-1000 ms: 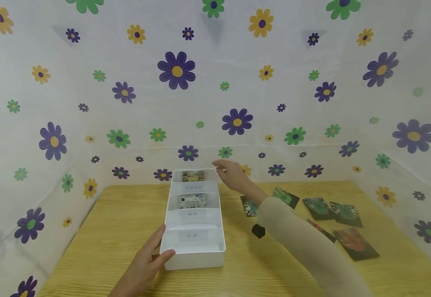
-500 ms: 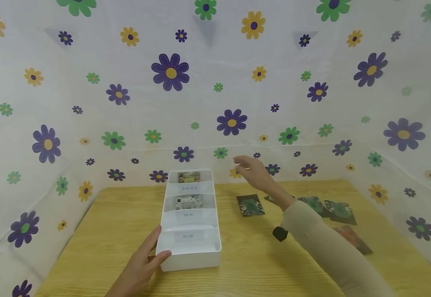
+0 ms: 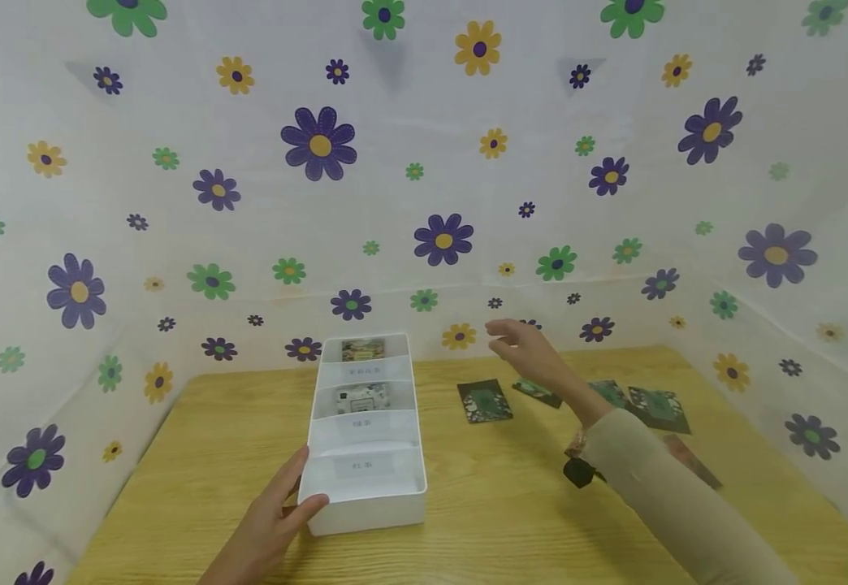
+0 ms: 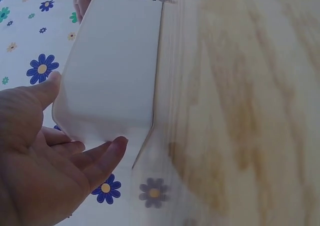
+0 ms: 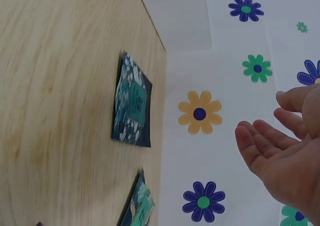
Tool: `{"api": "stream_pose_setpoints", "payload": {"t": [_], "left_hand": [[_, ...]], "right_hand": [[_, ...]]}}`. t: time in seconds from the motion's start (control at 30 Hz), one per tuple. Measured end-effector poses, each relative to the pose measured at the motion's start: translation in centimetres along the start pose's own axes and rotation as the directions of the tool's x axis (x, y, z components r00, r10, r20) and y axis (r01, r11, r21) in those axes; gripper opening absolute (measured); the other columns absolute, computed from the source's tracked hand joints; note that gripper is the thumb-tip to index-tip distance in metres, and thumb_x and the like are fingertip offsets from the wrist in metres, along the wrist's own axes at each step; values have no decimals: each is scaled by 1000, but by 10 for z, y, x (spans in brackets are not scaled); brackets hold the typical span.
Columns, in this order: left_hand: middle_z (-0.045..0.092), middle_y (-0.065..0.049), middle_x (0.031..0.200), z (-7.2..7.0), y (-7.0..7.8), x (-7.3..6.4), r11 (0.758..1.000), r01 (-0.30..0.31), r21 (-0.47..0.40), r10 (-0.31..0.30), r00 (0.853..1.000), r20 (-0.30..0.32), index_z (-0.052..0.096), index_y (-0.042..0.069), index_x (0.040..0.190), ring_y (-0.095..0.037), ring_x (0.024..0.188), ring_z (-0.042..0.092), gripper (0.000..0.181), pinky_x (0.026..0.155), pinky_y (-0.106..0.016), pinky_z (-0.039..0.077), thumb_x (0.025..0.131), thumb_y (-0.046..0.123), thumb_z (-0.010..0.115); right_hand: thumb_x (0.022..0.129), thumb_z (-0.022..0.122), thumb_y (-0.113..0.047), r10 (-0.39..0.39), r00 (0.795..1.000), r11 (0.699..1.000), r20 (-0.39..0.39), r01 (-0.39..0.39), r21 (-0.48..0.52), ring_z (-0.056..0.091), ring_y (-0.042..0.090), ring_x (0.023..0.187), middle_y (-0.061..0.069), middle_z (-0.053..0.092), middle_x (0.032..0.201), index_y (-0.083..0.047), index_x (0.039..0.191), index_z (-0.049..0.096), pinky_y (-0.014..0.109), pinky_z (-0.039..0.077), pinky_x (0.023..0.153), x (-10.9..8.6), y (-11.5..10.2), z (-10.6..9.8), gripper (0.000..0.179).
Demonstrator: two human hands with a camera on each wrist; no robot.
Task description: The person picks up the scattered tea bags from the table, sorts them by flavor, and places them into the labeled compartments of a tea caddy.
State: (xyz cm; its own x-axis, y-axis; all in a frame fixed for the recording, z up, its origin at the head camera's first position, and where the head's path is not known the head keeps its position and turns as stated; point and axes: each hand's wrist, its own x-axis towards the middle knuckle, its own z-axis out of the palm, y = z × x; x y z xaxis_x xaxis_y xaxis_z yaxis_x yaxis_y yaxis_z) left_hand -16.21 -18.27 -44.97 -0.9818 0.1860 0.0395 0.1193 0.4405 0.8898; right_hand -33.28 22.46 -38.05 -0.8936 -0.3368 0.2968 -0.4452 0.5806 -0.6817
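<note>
My left hand (image 3: 272, 512) grips the near left corner of a white divided box (image 3: 365, 516), thumb over the front rim and fingers along the side. The left wrist view shows the box's outer wall (image 4: 107, 61) between thumb and fingertips. In the box's farthest section stands a packet with a yellow label (image 3: 363, 350); a pale flowered packet (image 3: 362, 398) stands in the section before it. My right hand (image 3: 530, 356) hovers over the table's far part with loosely bent fingers, holding nothing. Below it lie a dark green-labelled packet (image 3: 484, 401) and another green packet (image 3: 538, 392).
Farther right on the wooden table (image 3: 490, 520) lie more green packets (image 3: 661, 409) and a reddish packet (image 3: 690, 460), partly behind the right sleeve (image 3: 676, 491). A small black object (image 3: 579, 472) hangs by that sleeve. A flower-patterned cloth (image 3: 380, 195) surrounds the table.
My right hand has moved from the box's far right corner rightward, over the packets. The left hand keeps its grip on the box. The head view has shifted slightly to the right.
</note>
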Motion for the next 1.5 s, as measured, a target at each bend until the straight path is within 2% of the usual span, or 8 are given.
{"api": "stream_pose_setpoints", "payload": {"t": [0.23, 0.53, 0.77, 0.97, 1.17, 1.37, 1.5], "left_hand": [[21, -25, 167, -5, 0, 1, 999, 17, 33, -18, 999, 40, 21, 0, 163, -45, 143, 40, 80, 100, -50, 53, 103, 28, 66], [23, -26, 166, -8, 5, 4, 996, 12, 88, -17, 998, 56, 21, -4, 162, -46, 144, 39, 82, 107, -57, 46, 103, 28, 67], [23, -27, 166, -11, 9, 7, 995, 5, 101, -13, 997, 73, 21, -5, 161, -48, 143, 40, 82, 106, -57, 47, 102, 27, 68], [23, -25, 166, -12, 12, 9, 990, 38, 135, -52, 993, 103, 21, 0, 163, -46, 144, 40, 83, 108, -57, 45, 102, 32, 67], [25, -25, 166, -13, 13, 8, 990, 42, 136, -57, 993, 107, 21, 1, 163, -45, 143, 42, 83, 107, -56, 46, 101, 31, 68], [27, -23, 166, -12, 14, 5, 991, 46, 124, -59, 993, 99, 23, 3, 163, -44, 141, 44, 83, 106, -56, 47, 100, 30, 70], [29, -22, 165, -10, 13, 3, 994, 22, 102, -33, 994, 102, 25, 5, 163, -43, 140, 46, 80, 104, -55, 49, 100, 28, 70]], "right_hand": [[108, 55, -15, 50, 998, 998, 37, -51, 32, 59, 43, 124, 28, 53, 146, 6, 147, 49, 52, 56, 94, -12, 10, -6, 45], [108, 56, -14, 144, 984, 989, 106, -148, 30, 56, 45, 129, 29, 47, 151, 8, 150, 45, 54, 52, 101, -25, 23, -9, 49], [106, 59, -16, 194, 975, 980, 110, -197, 19, 57, 45, 126, 30, 54, 144, 8, 147, 48, 52, 54, 98, -34, 30, -2, 49], [103, 62, -11, 208, 972, 977, 110, -201, -72, 58, 48, 122, 34, 56, 138, 13, 141, 51, 55, 53, 97, -38, 36, 12, 46], [103, 64, -12, 233, 967, 965, 106, -216, -151, 56, 50, 125, 35, 55, 138, 15, 141, 51, 58, 51, 99, -37, 32, 32, 49], [101, 69, -19, 247, 964, 933, 102, -208, -295, 59, 45, 123, 29, 60, 136, 12, 138, 56, 56, 50, 101, -32, 33, 56, 50], [98, 74, -24, 269, 960, 911, 78, -228, -344, 59, 43, 124, 25, 64, 133, 9, 135, 61, 55, 49, 104, -32, 34, 66, 51]]}}
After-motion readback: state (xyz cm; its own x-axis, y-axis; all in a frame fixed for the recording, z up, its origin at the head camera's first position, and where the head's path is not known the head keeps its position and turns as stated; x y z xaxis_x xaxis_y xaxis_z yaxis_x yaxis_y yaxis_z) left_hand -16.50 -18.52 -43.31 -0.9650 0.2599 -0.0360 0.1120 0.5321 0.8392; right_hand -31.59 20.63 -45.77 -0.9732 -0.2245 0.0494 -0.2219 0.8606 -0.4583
